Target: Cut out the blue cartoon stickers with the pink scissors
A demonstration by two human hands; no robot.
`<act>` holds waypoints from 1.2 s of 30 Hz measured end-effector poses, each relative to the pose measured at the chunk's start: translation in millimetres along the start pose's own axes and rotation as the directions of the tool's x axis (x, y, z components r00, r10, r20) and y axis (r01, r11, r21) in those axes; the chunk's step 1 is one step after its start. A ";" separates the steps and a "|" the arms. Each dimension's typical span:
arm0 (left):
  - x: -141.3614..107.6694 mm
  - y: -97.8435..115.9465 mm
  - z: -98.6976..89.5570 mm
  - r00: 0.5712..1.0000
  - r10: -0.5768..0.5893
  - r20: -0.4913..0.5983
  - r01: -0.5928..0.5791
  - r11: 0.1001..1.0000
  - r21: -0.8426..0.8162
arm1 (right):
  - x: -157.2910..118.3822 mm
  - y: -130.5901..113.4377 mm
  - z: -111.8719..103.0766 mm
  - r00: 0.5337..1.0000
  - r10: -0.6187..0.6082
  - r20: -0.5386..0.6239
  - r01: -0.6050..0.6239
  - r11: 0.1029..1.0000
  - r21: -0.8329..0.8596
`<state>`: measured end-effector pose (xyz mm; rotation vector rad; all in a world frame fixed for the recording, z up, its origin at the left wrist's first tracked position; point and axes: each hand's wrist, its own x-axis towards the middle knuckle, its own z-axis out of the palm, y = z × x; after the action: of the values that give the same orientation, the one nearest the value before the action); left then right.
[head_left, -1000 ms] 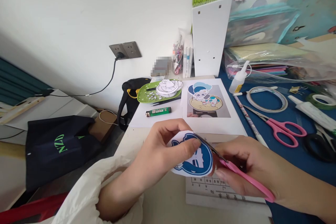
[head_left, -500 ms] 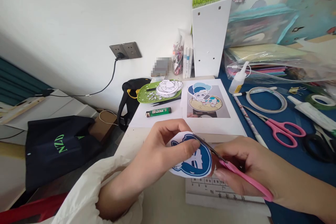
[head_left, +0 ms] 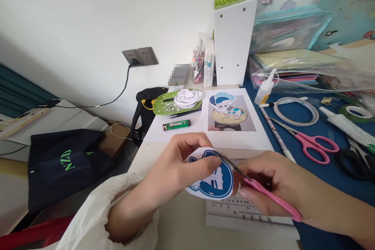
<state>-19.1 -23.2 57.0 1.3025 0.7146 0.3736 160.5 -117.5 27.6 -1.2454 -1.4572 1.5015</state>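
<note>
My left hand (head_left: 190, 164) pinches a paper cutout (head_left: 226, 181) printed with a blue and white cartoon figure, thumb on top and fingers behind. Pink-handled scissors (head_left: 272, 197) are gripped in my right hand (head_left: 266, 183). Their blades lie along the cutout's upper right edge, close to my left thumb tip, and look nearly closed. Part of the print is hidden under my left thumb. Below both hands a sheet with printed characters (head_left: 228, 218) lies on the pale tabletop (head_left: 178, 222).
Beyond my hands are a green lighter (head_left: 176, 124), a green tray (head_left: 159, 105) with paper pieces and a printed picture sheet (head_left: 254, 138). On the blue mat to the right lie another pink pair of scissors (head_left: 315, 146), black scissors (head_left: 351, 166), a pen (head_left: 275, 131) and a glue bottle (head_left: 265, 90).
The cutout has shifted slightly left and turned a little against the scissor blades. Both hands keep their grips, and the whole view has drifted slightly.
</note>
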 end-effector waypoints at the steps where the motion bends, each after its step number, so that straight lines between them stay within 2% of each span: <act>1: 0.0 0.1 0.1 1.000 0.000 -0.002 0.000 1.000 0.008 | -0.1 -0.9 -0.1 1.000 0.003 0.004 -0.003 1.000 0.002; 12: 0.6 0.7 -0.5 1.000 -0.009 -0.005 0.010 0.999 0.033 | 0.4 -3.2 -1.7 0.999 0.017 0.051 -0.018 1.000 0.017; 18: 0.6 -0.3 -0.3 1.000 -0.004 0.010 0.004 1.000 0.017 | -0.7 -1.2 -2.1 0.999 -0.022 0.034 0.022 1.000 0.007; 36: 1.3 -0.3 -1.5 1.000 -0.007 0.012 0.007 0.999 0.032 | -1.4 -2.8 -4.6 0.999 -0.022 0.043 0.023 0.999 -0.040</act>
<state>-19.1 -21.3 56.2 1.3309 0.7170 0.3499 164.9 -117.0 30.9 -1.2231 -1.5312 1.4992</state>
